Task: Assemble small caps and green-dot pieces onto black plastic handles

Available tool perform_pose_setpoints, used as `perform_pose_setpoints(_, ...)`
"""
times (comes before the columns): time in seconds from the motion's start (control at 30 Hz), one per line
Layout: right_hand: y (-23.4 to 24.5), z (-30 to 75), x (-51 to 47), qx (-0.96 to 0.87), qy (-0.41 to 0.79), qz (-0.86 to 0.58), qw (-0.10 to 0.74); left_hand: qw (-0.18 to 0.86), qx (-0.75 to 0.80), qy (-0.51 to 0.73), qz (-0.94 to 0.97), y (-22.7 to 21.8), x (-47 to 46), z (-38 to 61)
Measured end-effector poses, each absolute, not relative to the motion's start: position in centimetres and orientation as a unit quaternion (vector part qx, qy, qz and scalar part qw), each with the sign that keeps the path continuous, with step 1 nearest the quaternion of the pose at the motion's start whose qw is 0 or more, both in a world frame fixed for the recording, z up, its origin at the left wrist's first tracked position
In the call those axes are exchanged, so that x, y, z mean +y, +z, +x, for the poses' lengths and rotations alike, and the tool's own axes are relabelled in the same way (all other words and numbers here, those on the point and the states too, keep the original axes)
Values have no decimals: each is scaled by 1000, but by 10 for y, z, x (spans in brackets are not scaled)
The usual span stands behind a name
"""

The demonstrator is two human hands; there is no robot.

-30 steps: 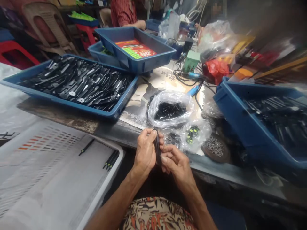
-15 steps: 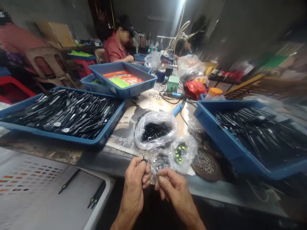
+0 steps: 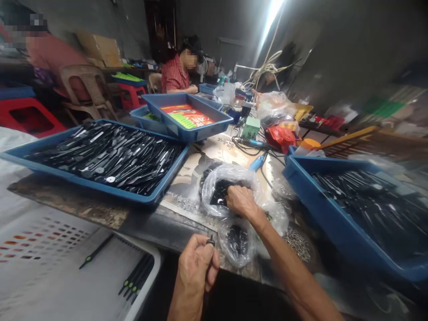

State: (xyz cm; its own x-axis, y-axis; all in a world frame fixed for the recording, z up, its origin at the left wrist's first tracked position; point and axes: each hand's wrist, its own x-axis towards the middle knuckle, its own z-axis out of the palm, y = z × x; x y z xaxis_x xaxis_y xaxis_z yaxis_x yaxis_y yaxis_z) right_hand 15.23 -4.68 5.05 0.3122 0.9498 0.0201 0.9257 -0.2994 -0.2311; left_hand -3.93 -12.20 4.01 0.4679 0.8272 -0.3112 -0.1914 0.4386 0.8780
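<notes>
My left hand [image 3: 195,272] is at the table's front edge, its fingers closed around a small black plastic part [image 3: 210,242] whose tip shows above my thumb. My right hand [image 3: 242,200] reaches forward into a clear plastic bag [image 3: 214,196] and rests on the black parts inside [image 3: 219,192]. Its fingertips are hidden among them. Just below my right wrist lies a smaller clear bag of dark parts [image 3: 237,240]. A bag with green-dotted pieces [image 3: 277,218] sits mostly behind my right forearm.
Blue trays of long black tools stand left [image 3: 83,176] and right [image 3: 321,200]. Nearer left, a white tray [image 3: 147,272] holds several black-and-green tools. Loose screws [image 3: 297,243] lie beyond my forearm. Cables, a green box [image 3: 250,128] and a co-worker in a red shirt [image 3: 175,76] are farther back.
My right hand has moved away from my left hand and forward into the large bag. My left hand still holds the small black part. The view has swung slightly.
</notes>
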Motion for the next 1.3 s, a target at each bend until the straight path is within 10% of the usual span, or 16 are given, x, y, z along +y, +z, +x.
perform_pose_setpoints(0.2, 48, 154, -50, -555, 69, -810, 175, 772, 352, 334, 410, 37, -121, -48)
perform_pose_setpoints(0.57, 56, 136, -127, -395, 330, -595, 617, 809, 345, 314, 357, 41, -124, -39)
perform_pose_setpoints(1.3, 31, 107, -184, -311, 360, -634, 609, 813, 330, 269, 398, 32, -146, -20)
